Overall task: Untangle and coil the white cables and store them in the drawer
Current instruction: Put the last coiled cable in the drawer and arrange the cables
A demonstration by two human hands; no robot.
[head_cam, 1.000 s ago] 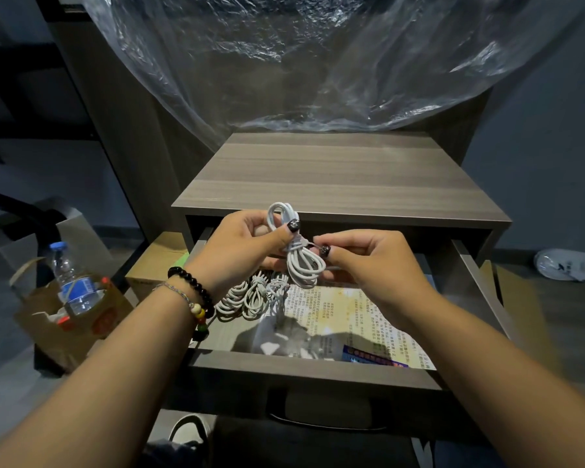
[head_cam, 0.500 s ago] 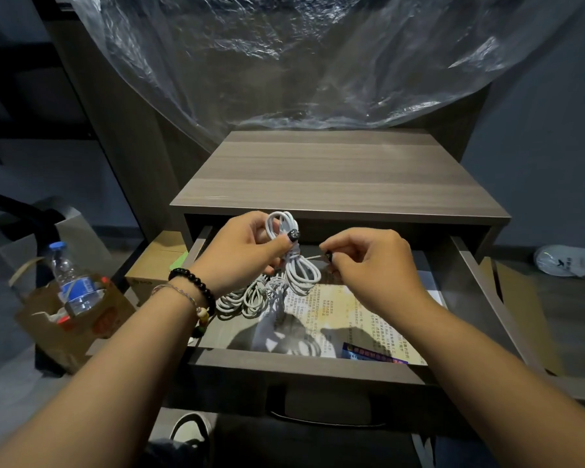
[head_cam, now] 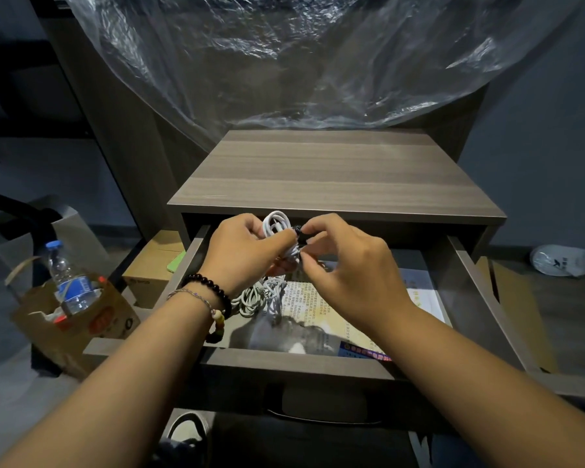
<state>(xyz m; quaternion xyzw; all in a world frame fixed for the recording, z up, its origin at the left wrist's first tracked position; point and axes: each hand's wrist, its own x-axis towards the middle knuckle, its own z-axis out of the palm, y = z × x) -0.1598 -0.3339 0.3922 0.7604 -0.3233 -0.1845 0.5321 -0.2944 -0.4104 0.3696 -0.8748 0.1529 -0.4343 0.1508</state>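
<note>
A coiled white cable is held above the open drawer of a wooden nightstand. My left hand grips the coil around its middle, thumb across the front. My right hand pinches the cable's wrapped part right beside the left thumb, so the lower loops are hidden. Several more coiled white cables lie on the drawer floor at the left, partly behind my left wrist.
Printed papers line the drawer bottom. The nightstand top is under a hanging clear plastic sheet. A paper bag with a water bottle and a cardboard box stand at the left. A white shoe lies on the floor at right.
My hands have drawn together and moved a little away from me over the drawer. The right hand now covers the coil's lower loops, which showed before.
</note>
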